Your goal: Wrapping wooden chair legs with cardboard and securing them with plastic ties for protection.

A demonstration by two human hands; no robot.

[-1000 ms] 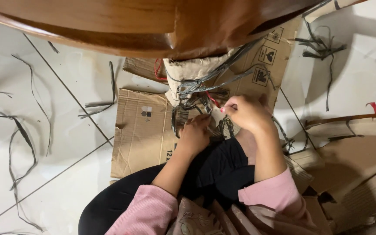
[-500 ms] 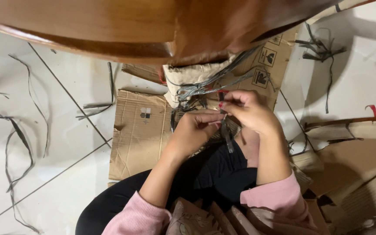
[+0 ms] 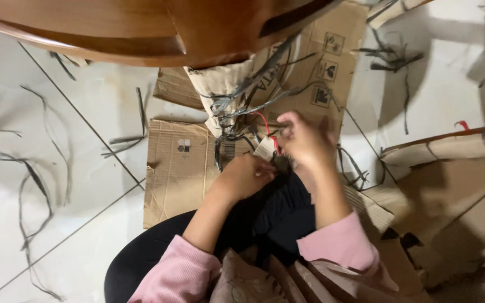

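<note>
Since the frame half a second earlier, the right hand [image 3: 304,140] has lifted and shifted slightly right, while the left hand [image 3: 246,175] has dropped lower toward the lap; the bundle between them now shows a pale tag.

Seen from the head camera, a person in pink sleeves and black trousers sits on the tiled floor [image 3: 74,168] on flattened cardboard sheets [image 3: 178,168]. The left hand is curled shut around the lower end of a tangle of grey wires [image 3: 237,106], which runs up from the lap to a crumpled paper sack [image 3: 220,84] lying under a curved wooden chair edge [image 3: 141,28]. The right hand is blurred; its fingers are bunched narrowly, pinching a red wire [image 3: 266,124] beside the small pale tag [image 3: 265,148]. Loose grey wire offcuts [image 3: 29,185] lie scattered over the tiles to the left, and more [image 3: 391,56] at upper right. Folded cardboard boxes [image 3: 450,185] are stacked just beside the person's right arm.
</note>
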